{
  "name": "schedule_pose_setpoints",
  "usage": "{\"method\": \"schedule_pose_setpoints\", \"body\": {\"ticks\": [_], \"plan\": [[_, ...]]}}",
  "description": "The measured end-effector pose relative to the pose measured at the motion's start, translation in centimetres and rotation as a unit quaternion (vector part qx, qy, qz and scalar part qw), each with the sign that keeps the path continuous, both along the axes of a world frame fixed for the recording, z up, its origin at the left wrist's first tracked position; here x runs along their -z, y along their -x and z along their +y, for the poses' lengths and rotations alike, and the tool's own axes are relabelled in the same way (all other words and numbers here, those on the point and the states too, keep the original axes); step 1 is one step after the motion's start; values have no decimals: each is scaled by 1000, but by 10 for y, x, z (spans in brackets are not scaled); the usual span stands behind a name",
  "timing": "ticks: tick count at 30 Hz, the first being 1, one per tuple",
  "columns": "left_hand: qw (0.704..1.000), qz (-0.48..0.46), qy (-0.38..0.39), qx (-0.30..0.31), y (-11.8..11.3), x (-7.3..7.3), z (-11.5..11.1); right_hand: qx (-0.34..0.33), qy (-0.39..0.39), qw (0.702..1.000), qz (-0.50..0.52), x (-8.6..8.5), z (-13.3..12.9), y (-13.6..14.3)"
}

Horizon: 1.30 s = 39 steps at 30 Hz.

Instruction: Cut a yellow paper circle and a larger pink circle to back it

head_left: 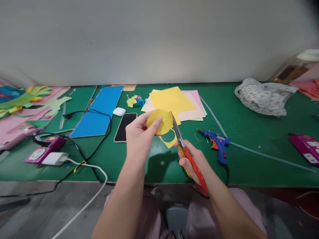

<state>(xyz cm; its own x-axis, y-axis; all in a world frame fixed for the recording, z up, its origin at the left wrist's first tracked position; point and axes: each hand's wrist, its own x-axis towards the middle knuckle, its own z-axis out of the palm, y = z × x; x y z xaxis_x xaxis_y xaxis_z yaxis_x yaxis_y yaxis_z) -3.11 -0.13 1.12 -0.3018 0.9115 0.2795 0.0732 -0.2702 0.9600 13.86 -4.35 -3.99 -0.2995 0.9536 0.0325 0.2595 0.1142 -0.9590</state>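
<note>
Pinched in my left hand [142, 132] is a yellow paper circle [163, 123], raised above the table. My right hand [191, 159] grips scissors [195, 169] with one red and one yellow handle. Their blades point up and away, with the tips at the circle's right edge; whether they touch the paper I cannot tell. Below the circle lies a yellow paper scrap with a round hole [171, 143]. Behind it sits a stack of coloured sheets, a yellow sheet [171, 99] on top and pink ones [194, 106] beneath.
A blue glue gun [219, 144] lies to the right, its cord running off the front edge. On the left are a phone [125, 127], a white earbud case [119, 112], a blue board [99, 111] and tangled cables [97, 166]. A patterned cloth bag [264, 97] rests at back right.
</note>
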Motion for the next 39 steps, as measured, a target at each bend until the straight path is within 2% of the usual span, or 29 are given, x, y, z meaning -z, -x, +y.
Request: {"method": "schedule_pose_setpoints", "body": {"ticks": [39], "plan": [[999,-18,-29,-28,4,1,4,-13,12,1000,8,-1,-2,0]]}}
